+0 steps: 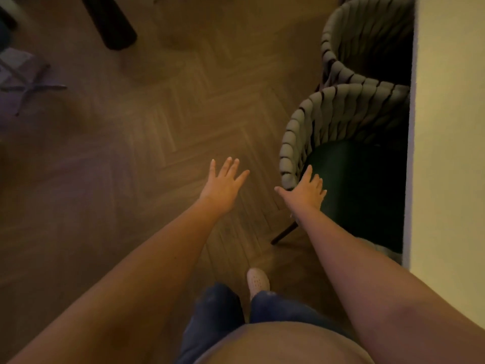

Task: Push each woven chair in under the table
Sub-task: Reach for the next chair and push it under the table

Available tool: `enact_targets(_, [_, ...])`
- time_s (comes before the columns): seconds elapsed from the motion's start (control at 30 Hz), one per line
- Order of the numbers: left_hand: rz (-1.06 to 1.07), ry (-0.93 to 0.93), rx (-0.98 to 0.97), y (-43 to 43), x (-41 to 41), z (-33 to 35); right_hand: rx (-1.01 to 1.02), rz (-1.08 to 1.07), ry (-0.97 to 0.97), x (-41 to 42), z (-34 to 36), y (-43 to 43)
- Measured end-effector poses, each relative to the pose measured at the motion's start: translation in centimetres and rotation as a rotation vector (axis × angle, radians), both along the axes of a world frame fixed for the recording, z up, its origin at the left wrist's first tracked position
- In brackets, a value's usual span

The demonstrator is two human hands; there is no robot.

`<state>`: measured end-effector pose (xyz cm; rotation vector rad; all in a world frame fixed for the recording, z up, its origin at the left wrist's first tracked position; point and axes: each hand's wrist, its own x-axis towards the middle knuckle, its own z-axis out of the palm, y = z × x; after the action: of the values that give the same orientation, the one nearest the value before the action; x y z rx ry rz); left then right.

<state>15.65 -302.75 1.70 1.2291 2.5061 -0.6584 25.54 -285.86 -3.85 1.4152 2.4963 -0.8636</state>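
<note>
— How many chairs can you count from where you stand?
— Two, both grey and woven, in a row along the right side. The near chair [328, 119] has its curved back toward the room and its dark green seat [354, 185] partly beneath the pale tabletop [451, 127]. The far chair [367, 35] sits just beyond it, the two woven backs almost touching. It too is tucked in against the tabletop's edge.
— And the hands?
— Two, on bare arms stretched out forward. The left hand [223, 185] hovers over the herringbone floor [131, 153], palm down and touching nothing. Its grip is spread wide, with the fingers straight and fanned. The right hand [305, 191] is at the near end of the near chair's woven rim. Its palm is against that end, its fingers lie straight out over the seat, and its thumb sticks out to the left. That grip is flat and loose, not curled around anything.
— Anything else down there?
— One dark chair leg [284, 233] angles out below the right forearm. One pale shoe [258, 281] points forward between the arms. There is one thick black furniture leg [110, 22] at the far left and one metal cross-shaped stand [29, 88] at the left edge, too blurred to make out.
</note>
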Motion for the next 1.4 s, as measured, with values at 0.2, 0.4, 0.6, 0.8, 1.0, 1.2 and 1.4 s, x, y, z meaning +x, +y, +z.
enact_targets(0.2, [-0.202,-0.026,-0.032,5.5,-12.0,-0.7,-0.029,-0.131,-0.053,-8.4,-0.2,3.2])
enact_targets(0.4, [-0.604,-0.025,-0.094,13.1,-21.8,-1.7,-0.093,-0.448,0.058,-13.1,-2.1,4.2])
enact_targets(0.6, [-0.912,-0.088,-0.135,20.8,-26.0,-2.7,-0.25,-0.676,0.046,-14.9,-3.7,2.5])
enact_targets(0.8, [-1.191,-0.174,-0.159,27.9,-25.8,-4.8,-0.281,-0.655,-0.199,-15.7,-5.1,3.9])
enact_targets(1.0, [-1.415,-0.144,-0.185,35.6,-26.3,-7.1,-0.227,-0.784,-0.34,-18.1,-5.5,5.6])
enact_targets(1.2, [-1.648,-0.101,-0.237,41.6,-27.4,-9.8,-0.218,-0.866,-0.395,-19.3,-5.6,6.1])
enact_targets(1.4, [-1.944,-0.067,-0.239,44.4,-27.1,-12.2,-0.127,-0.993,-0.401,-20.6,-5.9,5.2])
